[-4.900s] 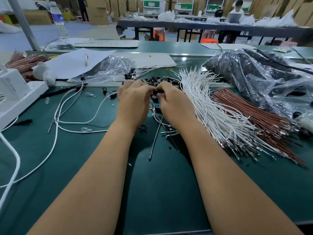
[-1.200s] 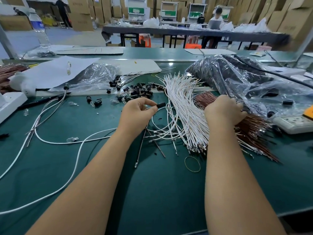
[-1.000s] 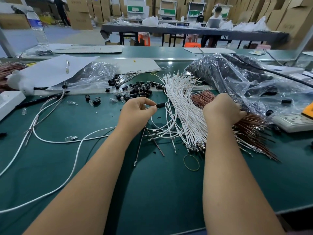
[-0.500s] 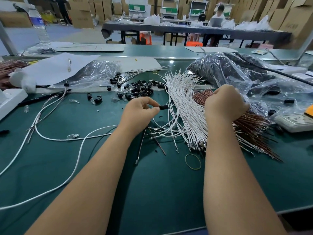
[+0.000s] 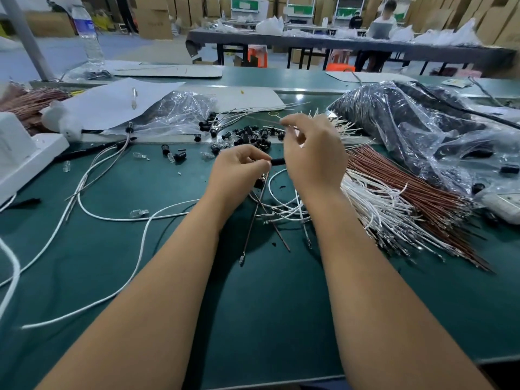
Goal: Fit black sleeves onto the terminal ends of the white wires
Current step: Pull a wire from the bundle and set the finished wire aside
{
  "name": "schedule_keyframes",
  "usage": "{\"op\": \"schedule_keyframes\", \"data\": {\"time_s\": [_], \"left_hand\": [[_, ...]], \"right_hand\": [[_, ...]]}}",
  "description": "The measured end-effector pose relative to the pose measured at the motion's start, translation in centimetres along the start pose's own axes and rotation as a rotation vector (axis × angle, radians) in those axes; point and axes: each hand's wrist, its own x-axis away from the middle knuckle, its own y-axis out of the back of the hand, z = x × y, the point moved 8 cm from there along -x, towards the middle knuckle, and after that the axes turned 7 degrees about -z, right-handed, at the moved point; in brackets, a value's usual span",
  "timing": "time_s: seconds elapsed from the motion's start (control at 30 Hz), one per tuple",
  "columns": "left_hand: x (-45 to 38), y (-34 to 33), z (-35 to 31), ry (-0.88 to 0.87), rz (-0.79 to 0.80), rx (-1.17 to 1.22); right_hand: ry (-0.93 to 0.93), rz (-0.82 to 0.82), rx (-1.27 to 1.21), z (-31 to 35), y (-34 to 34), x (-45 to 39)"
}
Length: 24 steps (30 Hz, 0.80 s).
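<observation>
Table: my two bare forearms reach up from the bottom edge across a green table [image 5: 267, 319].
Loose leads: thin dark leads [image 5: 254, 220] and a few curled white ones lie just below my hands at centre frame.
Left hand: my left hand [image 5: 239, 170] sits at centre frame, fingers curled, thumb and fingertips pinching one end of a short black sleeve [image 5: 277, 161] that points right toward my other hand.
Right hand: my right hand [image 5: 315, 153] is raised just right of centre, thumb and forefinger pinched on a thin white wire [image 5: 292, 126] near its tip; I cannot make out the terminal itself.
Hands: close together but not touching, with the sleeve between them.
White wires: the white wire bundle [image 5: 380, 204] fans out at right of centre, partly behind my right wrist.
Brown wires: a brown wire bundle [image 5: 416, 192] lies touching it on the right.
Spare sleeves: a scatter of small black parts [image 5: 247, 135] lies just above my left hand.
Left side: long white cables [image 5: 112, 218] loop across the table.
Upper right: a clear bag of dark parts [image 5: 408, 122].
Upper left: white paper sheet [image 5: 112, 105], crumpled clear plastic bag [image 5: 180, 114], water bottle [image 5: 88, 38].
</observation>
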Motion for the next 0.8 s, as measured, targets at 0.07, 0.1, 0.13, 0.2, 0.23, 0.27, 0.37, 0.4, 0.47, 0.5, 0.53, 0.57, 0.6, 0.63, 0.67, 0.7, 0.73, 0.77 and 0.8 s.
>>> {"op": "schedule_keyframes", "data": {"time_s": [0.07, 0.1, 0.13, 0.2, 0.23, 0.27, 0.37, 0.4, 0.47, 0.5, 0.53, 0.57, 0.6, 0.63, 0.67, 0.7, 0.73, 0.77, 0.8], "left_hand": [[-0.4, 1.4, 0.0, 0.002, -0.087, -0.001], [-0.6, 2.1, 0.1, 0.003, -0.131, -0.008], [-0.8, 2.9, 0.2, 0.003, -0.166, -0.013], [-1.2, 4.1, 0.6, 0.008, -0.204, -0.007], [-1.4, 4.5, 0.8, 0.012, -0.213, -0.007], [-1.6, 4.9, 1.0, 0.017, -0.216, -0.012], [-1.9, 5.2, 1.3, 0.016, -0.191, -0.049], [-1.9, 5.2, 1.4, 0.011, -0.179, -0.066], [-1.9, 5.0, 1.5, 0.003, -0.167, -0.107], [-1.9, 5.0, 1.6, 0.002, -0.165, -0.123], [-1.9, 4.9, 1.7, 0.004, -0.162, -0.129], [-1.9, 4.8, 1.8, 0.007, -0.157, -0.129], [-1.9, 4.8, 1.8, 0.006, -0.153, -0.128], [-1.9, 4.7, 1.9, 0.005, -0.150, -0.130], [-1.9, 4.6, 1.9, 0.007, -0.147, -0.131], [-1.9, 4.6, 2.0, 0.011, -0.146, -0.131], [-1.9, 4.6, 2.1, 0.015, -0.147, -0.130], [-2.0, 4.7, 2.1, 0.018, -0.146, -0.129], [-2.0, 4.6, 2.2, 0.020, -0.143, -0.126]], "right_hand": [[-0.012, 0.017, -0.055, 0.0, -0.7, 0.3], [-0.019, 0.016, -0.073, -0.1, -0.9, 0.4], [-0.032, 0.016, -0.090, -0.3, -1.1, 0.5], [-0.088, 0.050, -0.162, -0.9, -1.7, 0.7], [-0.127, 0.085, -0.210, -1.2, -2.1, 0.8], [-0.166, 0.124, -0.257, -1.4, -2.5, 1.0], [-0.237, 0.212, -0.339, -2.0, -3.6, 1.5], [-0.262, 0.220, -0.351, -2.2, -3.8, 1.6], [-0.321, 0.218, -0.383, -2.7, -3.7, 1.6], [-0.338, 0.216, -0.387, -2.7, -3.6, 1.6], [-0.339, 0.217, -0.378, -2.7, -3.6, 1.6], [-0.329, 0.221, -0.358, -2.6, -3.5, 1.5], [-0.313, 0.225, -0.334, -2.4, -3.5, 1.5], [-0.299, 0.227, -0.310, -2.2, -3.4, 1.5], [-0.289, 0.225, -0.288, -2.2, -3.4, 1.5], [-0.283, 0.220, -0.270, -2.1, -3.3, 1.5], [-0.280, 0.214, -0.257, -2.1, -3.2, 1.5], [-0.280, 0.210, -0.248, -2.1, -3.1, 1.5], [-0.281, 0.208, -0.243, -2.2, -3.0, 1.5]]}}
